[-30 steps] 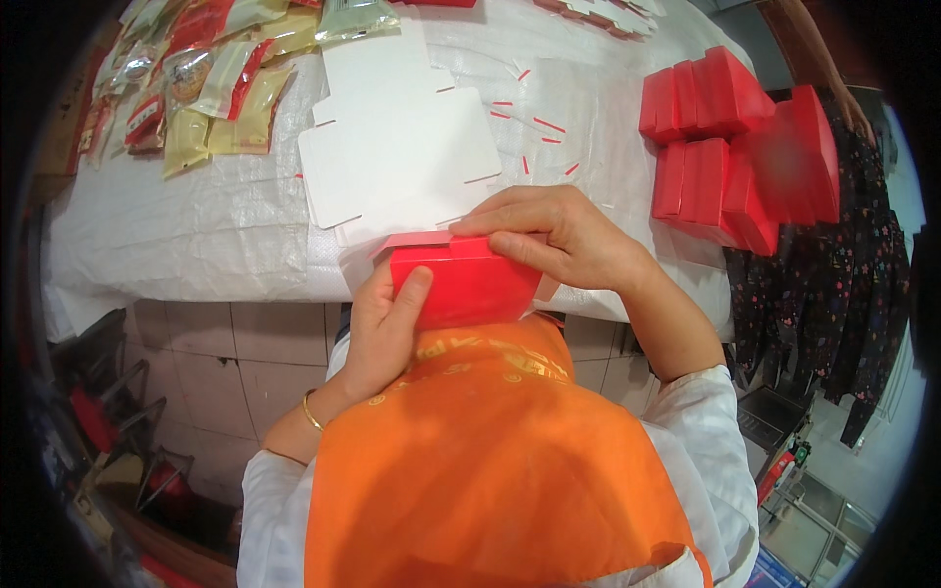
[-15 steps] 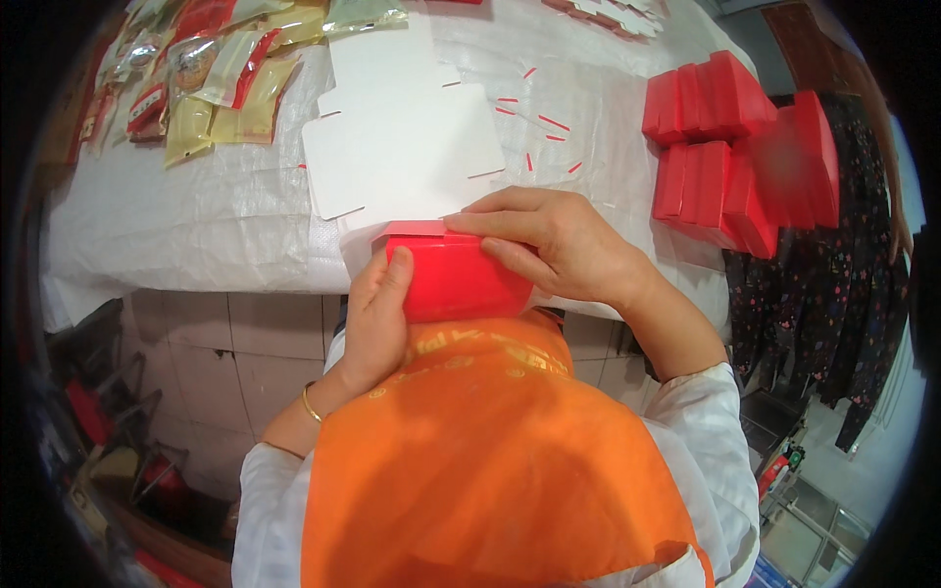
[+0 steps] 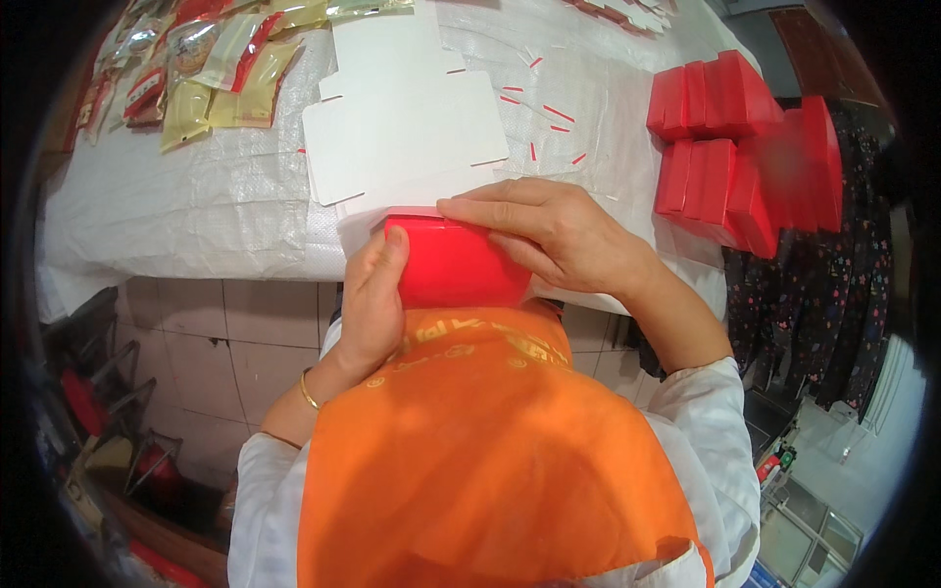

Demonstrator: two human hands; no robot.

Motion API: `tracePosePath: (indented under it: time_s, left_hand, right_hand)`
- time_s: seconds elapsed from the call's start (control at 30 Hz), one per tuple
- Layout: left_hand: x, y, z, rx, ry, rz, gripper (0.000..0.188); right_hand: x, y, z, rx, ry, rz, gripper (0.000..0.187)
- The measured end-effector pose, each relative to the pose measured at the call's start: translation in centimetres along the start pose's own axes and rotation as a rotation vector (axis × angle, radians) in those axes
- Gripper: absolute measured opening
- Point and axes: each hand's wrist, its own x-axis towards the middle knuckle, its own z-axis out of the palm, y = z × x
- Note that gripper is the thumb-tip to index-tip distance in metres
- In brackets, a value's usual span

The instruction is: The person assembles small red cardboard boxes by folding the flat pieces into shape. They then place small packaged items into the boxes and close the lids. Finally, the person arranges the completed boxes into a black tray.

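A red cardboard box [image 3: 459, 267] is held against the front of my orange apron, at the near edge of the table. My left hand [image 3: 375, 284] grips its left end, thumb on the red face. My right hand [image 3: 559, 230] lies over the upper right part, fingers together along the top flap edge, thumb tucked below on the red face. Just beyond the box, flat white box blanks [image 3: 402, 127] with slits and tabs lie stacked on the table. The underside of the box is hidden.
Clear and yellow snack packets [image 3: 211, 73] are heaped at the back left. Finished-looking red boxes [image 3: 711, 147] stand grouped at the right edge. Thin red paper scraps [image 3: 559, 113] lie between, on the white woven sheet [image 3: 196, 225]. More cut cardboard [image 3: 627, 12] sits at the far edge.
The box's top flap, raised before, now lies lower against the box under my right fingers. Both hands keep their hold, and the view has shifted slightly.
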Motion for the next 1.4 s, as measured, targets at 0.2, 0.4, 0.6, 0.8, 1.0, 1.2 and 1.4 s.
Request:
tracePosePath:
  time_s: [0.2, 0.4, 0.6, 0.8, 1.0, 1.2, 1.4]
  left_hand:
    - [0.1, -0.4, -1.0, 0.058, -0.035, -0.016, 0.038]
    - [0.1, -0.8, -1.9, 0.065, -0.094, -0.047, 0.041]
    - [0.3, -0.2, -1.5, 0.089, -0.113, -0.030, 0.040]
    - [0.4, -0.2, -1.7, 0.116, -0.093, -0.016, 0.040]
    - [0.7, -0.5, -2.0, 0.121, -0.053, 0.007, 0.039]
    - [0.8, -1.2, -2.4, 0.105, -0.069, 0.016, 0.036]
    - [1.7, 0.5, -0.6, 0.200, -0.068, -0.011, 0.031]
  right_hand:
    - [-0.2, -0.1, -0.5, 0.189, -0.092, 0.107, 0.043]
    - [-0.7, 0.3, -0.6, 0.204, -0.163, 0.132, 0.043]
    - [-0.4, 1.0, -0.4, 0.129, -0.169, 0.084, 0.046]
    - [-0.8, -0.2, 0.0, 0.105, -0.153, 0.135, 0.045]
    - [-0.9, -1.1, -0.2, 0.305, -0.138, 0.232, 0.044]
    - [-1.4, -1.2, -0.1, 0.308, -0.160, 0.247, 0.044]
    - [0.4, -0.9, -1.9, 0.184, -0.312, 0.254, 0.050]
